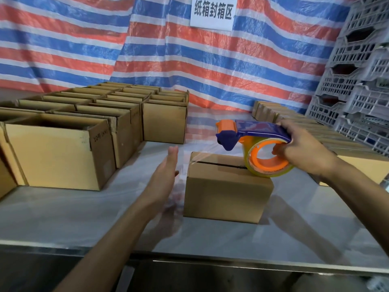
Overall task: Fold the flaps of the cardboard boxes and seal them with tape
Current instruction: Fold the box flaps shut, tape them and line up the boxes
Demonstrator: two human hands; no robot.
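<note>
A small cardboard box (pixel 227 194) stands in the middle of the table with its top flaps folded down and a dark seam along the top. My right hand (pixel 301 148) grips a blue and orange tape dispenser (pixel 252 140), whose clear tape roll rests on the box's right top edge. A strip of clear tape runs from the dispenser's front toward the box's left top corner. My left hand (pixel 166 173) is held flat with straight fingers just left of the box, apart from it and holding nothing.
Several open cardboard boxes (pixel 63 157) stand in rows at the left and back. More boxes (pixel 315 131) lie at the right. Grey plastic crates (pixel 362 81) are stacked at the far right. A striped tarp with a paper sign (pixel 212 11) hangs behind the table (pixel 105 224).
</note>
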